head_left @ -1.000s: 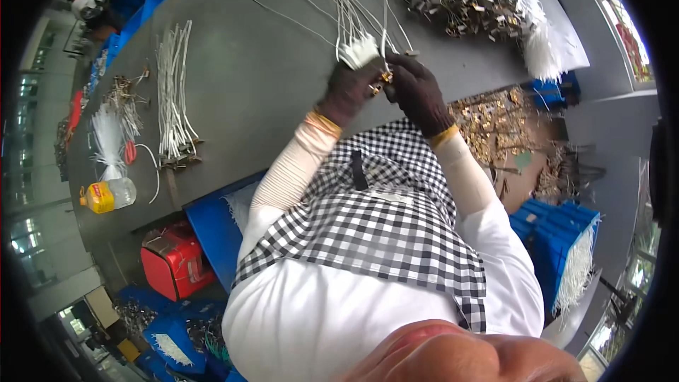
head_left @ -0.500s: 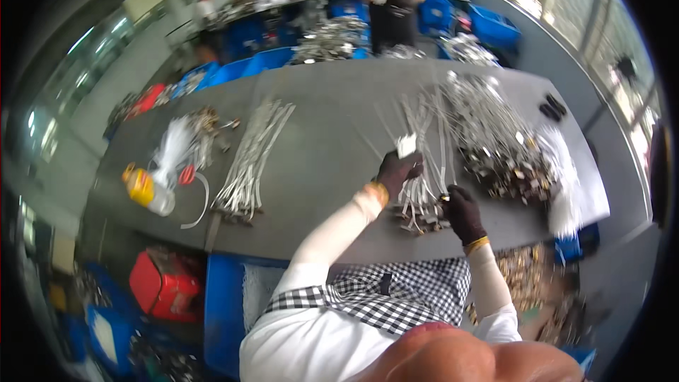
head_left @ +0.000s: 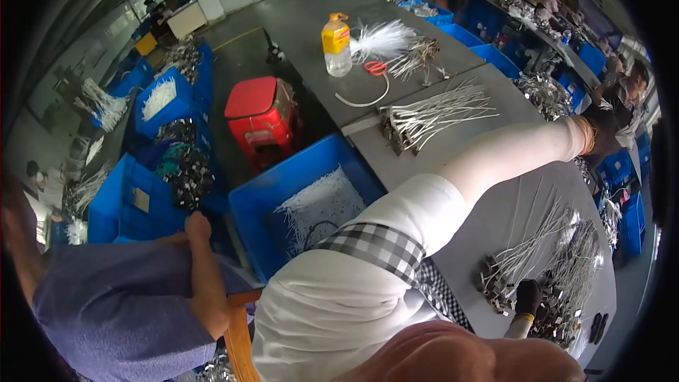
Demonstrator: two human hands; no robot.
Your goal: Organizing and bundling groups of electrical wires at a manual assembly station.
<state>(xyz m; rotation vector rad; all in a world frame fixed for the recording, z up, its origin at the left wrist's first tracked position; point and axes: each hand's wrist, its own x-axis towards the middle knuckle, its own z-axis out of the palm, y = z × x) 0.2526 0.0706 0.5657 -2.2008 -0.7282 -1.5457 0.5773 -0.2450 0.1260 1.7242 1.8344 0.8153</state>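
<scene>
My left arm stretches across the table to the far right, ending in my dark-gloved left hand (head_left: 602, 137). Its fingers blend into the dark background, and a small bundle of white strips (head_left: 627, 139) shows at their tips. Low on the right, my right hand (head_left: 528, 297), also gloved, is closed among the metal ends of a bunch of thin silvery strips (head_left: 520, 258); what its fingers grip is hidden. A larger heap of such strips (head_left: 576, 269) lies just beyond. Another bunch of pale strips (head_left: 438, 114) rests apart, left of my forearm.
On the table (head_left: 297, 18) stand a yellow-capped bottle (head_left: 337, 46), red-handled scissors (head_left: 375, 68) and clear plastic strands (head_left: 385, 39). A blue bin (head_left: 258, 205) with white bits and a red stool (head_left: 258, 110) adjoin the table. A person in purple (head_left: 120, 304) sits close at left.
The view has swung left, bringing the bin, stool and seated person into sight. Both hands now appear farther right in the picture; my right hand has stayed by the strips' metal ends.
</scene>
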